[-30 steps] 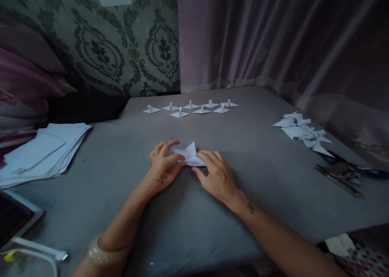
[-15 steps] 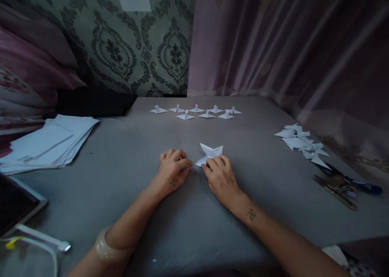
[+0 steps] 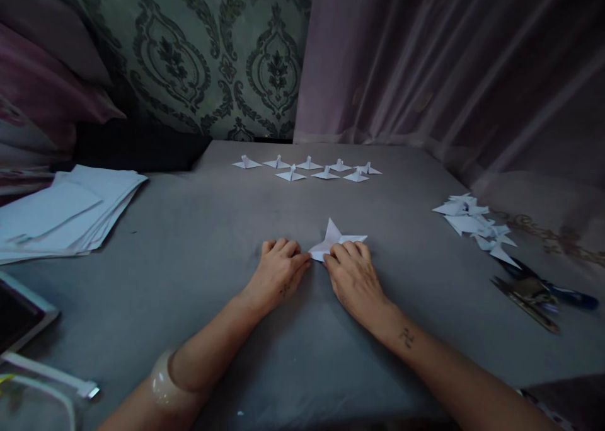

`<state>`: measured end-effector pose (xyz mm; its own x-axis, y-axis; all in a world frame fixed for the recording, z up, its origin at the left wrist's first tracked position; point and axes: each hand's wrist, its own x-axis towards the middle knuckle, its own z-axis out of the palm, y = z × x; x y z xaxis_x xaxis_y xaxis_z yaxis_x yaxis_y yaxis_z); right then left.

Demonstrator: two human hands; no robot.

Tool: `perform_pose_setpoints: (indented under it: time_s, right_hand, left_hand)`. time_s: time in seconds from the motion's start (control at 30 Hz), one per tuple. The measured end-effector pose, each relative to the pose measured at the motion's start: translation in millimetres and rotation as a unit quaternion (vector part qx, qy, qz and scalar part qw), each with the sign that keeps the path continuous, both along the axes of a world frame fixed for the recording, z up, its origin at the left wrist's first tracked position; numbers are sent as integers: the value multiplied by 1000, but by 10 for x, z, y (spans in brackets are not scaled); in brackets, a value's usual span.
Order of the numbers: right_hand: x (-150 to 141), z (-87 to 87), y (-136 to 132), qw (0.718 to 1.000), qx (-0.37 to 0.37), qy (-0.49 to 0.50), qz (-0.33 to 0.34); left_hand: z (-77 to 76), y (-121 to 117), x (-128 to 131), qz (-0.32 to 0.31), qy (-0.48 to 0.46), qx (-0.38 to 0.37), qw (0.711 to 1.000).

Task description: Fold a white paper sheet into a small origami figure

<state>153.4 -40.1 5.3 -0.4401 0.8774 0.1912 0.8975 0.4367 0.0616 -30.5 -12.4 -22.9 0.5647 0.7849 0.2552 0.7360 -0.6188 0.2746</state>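
Observation:
A white folded paper star (image 3: 332,234) with pointed tips lies on the grey-covered table in front of me. My right hand (image 3: 352,270) is closed on its near right side, and its fingers hide part of the paper. At the star's left tip, my left hand (image 3: 281,270) pinches the paper between thumb and fingers. One point of the star stands up and away from me, another reaches to the right.
Several small folded paper figures (image 3: 292,174) stand in two rows at the back. More folded papers (image 3: 472,220) are heaped at the right, beside scissors (image 3: 524,305). At left are paper sheets (image 3: 94,198), a dark-screened device (image 3: 21,311) and a white cable (image 3: 51,371).
The paper star has turned, so its points face differently. My left hand has moved right and now grips its left tip. The camera view has shifted slightly.

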Motion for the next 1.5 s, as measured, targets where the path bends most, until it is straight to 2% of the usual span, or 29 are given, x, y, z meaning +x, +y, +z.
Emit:
perform_pose_setpoints:
  time_s: [0.23, 0.47, 0.97, 1.13, 1.5]
  right_hand:
    - [76, 24, 47, 999, -23, 28, 10]
    - [95, 88, 201, 995, -78, 62, -14]
    - [-40, 261, 466, 977, -185, -25, -100]
    - [-86, 312, 504, 969, -217, -25, -119]
    - [-59, 267, 557, 959, -248, -17, -134]
  left_hand:
    - [-19, 64, 48, 18, -43, -26, 999]
    - [7, 128, 110, 45, -54, -47, 996]
    - [-16, 166, 189, 96, -46, -83, 991]
    - [0, 174, 195, 108, -49, -112, 987]
    - [78, 145, 211, 115, -47, -131, 984]
